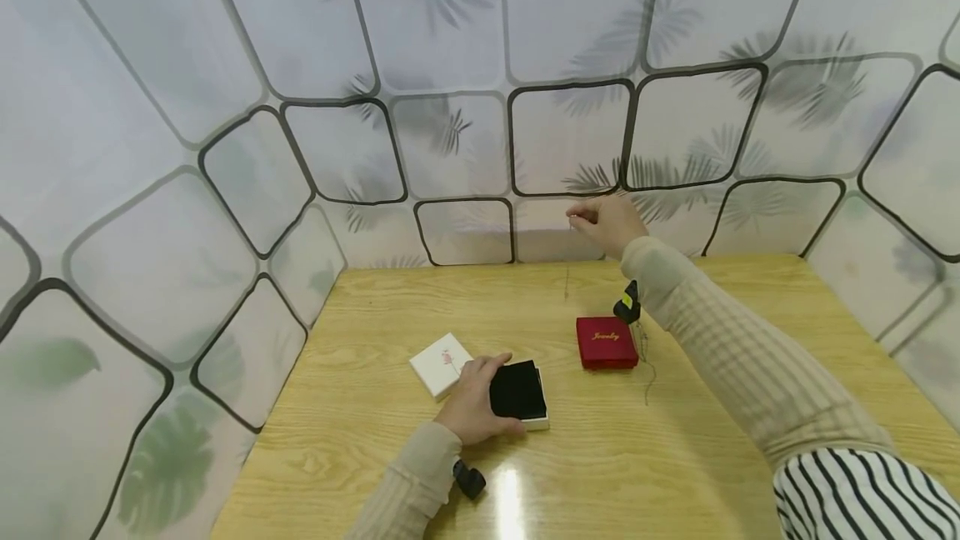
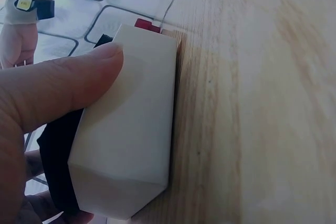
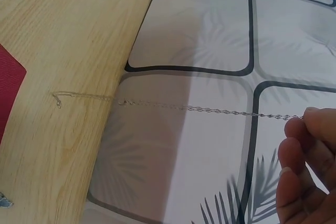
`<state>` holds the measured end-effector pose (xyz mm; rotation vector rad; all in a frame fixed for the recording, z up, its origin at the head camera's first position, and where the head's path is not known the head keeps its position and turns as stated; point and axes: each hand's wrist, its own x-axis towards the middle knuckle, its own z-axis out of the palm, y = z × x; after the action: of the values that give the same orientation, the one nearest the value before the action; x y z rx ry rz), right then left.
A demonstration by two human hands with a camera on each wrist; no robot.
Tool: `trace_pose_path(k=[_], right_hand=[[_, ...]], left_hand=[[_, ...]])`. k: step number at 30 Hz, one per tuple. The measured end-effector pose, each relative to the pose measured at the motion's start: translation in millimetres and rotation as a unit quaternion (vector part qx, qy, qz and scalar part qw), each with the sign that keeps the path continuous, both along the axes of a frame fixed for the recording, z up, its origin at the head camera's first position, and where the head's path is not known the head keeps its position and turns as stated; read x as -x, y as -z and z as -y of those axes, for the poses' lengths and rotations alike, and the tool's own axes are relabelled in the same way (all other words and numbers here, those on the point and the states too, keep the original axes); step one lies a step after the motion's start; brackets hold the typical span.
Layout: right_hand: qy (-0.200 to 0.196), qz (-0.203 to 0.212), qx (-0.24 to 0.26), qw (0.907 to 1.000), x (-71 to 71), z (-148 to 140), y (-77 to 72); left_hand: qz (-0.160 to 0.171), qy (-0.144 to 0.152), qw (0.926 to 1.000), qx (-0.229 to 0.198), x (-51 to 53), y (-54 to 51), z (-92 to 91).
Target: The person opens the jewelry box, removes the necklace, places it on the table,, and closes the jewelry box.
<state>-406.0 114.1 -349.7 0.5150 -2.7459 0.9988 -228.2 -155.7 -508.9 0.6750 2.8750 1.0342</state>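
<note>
My right hand [image 1: 609, 223] is raised at the far side of the table and pinches one end of a thin silver chain [image 3: 220, 110] between thumb and forefinger. The chain hangs down, its lower end near the wood. My left hand [image 1: 474, 405] grips a small white box [image 2: 131, 114], thumb along one side wall and fingers on the opposite side. A black insert [image 1: 517, 391] covers the box's top. Left of it lies a white lid [image 1: 438, 365] with a pink flower print, partly behind the left hand.
A red box [image 1: 606, 344] lettered "Jewelry" lies below my right wrist. A second fine chain [image 1: 647, 369] trails on the wood beside it. The wooden table [image 1: 600, 473] meets a patterned cloth backdrop [image 1: 450, 148] at its far and side edges.
</note>
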Motion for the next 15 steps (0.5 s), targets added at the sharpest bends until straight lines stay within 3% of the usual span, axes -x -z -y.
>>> trace_pose_path(k=[15], right_hand=[[-0.04, -0.029, -0.051, 0.9975, -18.8, -2, 17.7]], left_hand=[[0.001, -0.002, 1.0, 0.0, -0.8, -2.7, -0.4]])
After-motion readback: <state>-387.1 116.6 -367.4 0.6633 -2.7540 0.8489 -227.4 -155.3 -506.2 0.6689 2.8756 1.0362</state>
